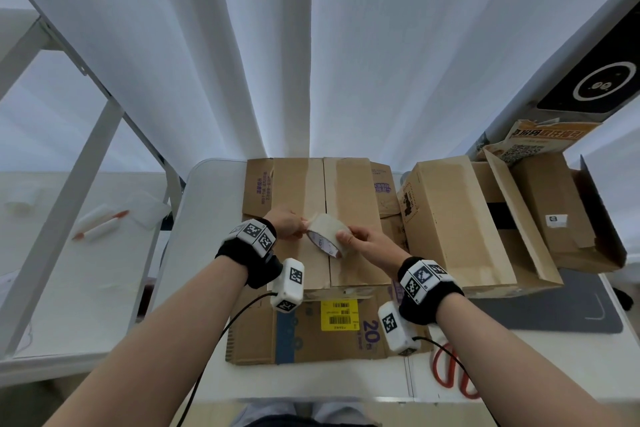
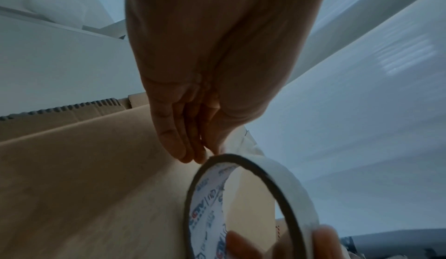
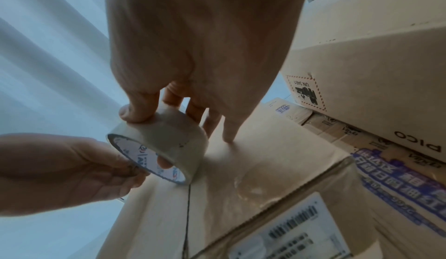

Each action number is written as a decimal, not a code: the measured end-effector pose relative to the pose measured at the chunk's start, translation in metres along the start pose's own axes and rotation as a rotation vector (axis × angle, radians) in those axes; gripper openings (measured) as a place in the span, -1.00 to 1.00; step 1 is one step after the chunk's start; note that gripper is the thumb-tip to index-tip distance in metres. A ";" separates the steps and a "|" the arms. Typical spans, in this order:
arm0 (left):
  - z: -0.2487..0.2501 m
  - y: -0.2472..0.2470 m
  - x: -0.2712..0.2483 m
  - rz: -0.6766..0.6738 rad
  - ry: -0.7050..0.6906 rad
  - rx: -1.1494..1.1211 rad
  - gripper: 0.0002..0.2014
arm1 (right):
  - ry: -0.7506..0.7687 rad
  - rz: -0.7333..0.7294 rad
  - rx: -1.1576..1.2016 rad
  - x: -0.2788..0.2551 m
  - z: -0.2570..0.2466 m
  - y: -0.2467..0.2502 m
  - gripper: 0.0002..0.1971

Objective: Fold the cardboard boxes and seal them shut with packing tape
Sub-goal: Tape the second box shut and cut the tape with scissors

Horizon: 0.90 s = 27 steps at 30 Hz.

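Note:
A brown cardboard box (image 1: 304, 191) stands in the middle of the white table with its two top flaps closed along a centre seam. Just above that seam my right hand (image 1: 363, 241) grips a roll of clear packing tape (image 1: 327, 234), thumb on the outer face and a finger inside the core. In the right wrist view the tape roll (image 3: 159, 144) sits tilted over the box seam (image 3: 187, 215). My left hand (image 1: 289, 227) pinches the loose tape end at the roll's left side; the left wrist view shows the left hand's fingers (image 2: 178, 144) pressed together beside the tape roll (image 2: 253, 202).
A flattened box with a yellow label (image 1: 339, 315) lies under the near side. More cardboard boxes (image 1: 457, 225) are stacked to the right, one open (image 1: 568, 215). Red-handled scissors (image 1: 446, 371) lie near the right front edge. A dark mat (image 1: 561, 312) lies right; white curtains hang behind.

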<state>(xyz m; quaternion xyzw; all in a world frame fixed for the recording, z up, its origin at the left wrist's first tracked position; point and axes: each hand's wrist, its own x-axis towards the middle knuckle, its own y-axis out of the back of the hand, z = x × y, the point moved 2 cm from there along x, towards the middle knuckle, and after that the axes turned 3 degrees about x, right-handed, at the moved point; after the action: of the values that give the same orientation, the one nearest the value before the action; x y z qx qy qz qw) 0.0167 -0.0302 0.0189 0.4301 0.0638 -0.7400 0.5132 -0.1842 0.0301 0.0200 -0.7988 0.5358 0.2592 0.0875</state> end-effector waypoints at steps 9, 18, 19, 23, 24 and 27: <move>0.029 0.051 -0.008 0.094 -0.223 0.243 -0.83 | 0.045 0.067 0.020 0.001 -0.001 -0.007 -0.64; 0.047 0.049 0.001 0.103 -0.448 0.394 -0.91 | -0.045 0.117 0.061 -0.010 0.001 -0.017 -0.60; 0.050 0.050 0.004 0.108 -0.454 0.381 -0.88 | -0.034 0.121 0.063 -0.010 0.000 -0.018 -0.67; 0.071 0.056 0.020 0.123 -0.463 0.396 -0.88 | 0.036 0.116 0.018 0.002 0.000 -0.014 -0.72; 0.078 0.059 0.025 0.125 -0.474 0.408 -0.90 | 0.050 0.113 0.018 0.006 0.000 -0.012 -0.67; 0.097 0.066 0.039 0.132 -0.505 0.429 -0.87 | 0.089 0.118 0.025 0.018 -0.006 -0.004 -0.62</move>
<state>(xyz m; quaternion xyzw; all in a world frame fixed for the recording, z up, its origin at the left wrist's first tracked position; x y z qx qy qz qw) 0.0106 -0.1406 0.0746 0.3346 -0.2506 -0.7849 0.4574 -0.1738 0.0147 0.0150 -0.7756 0.5884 0.2213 0.0581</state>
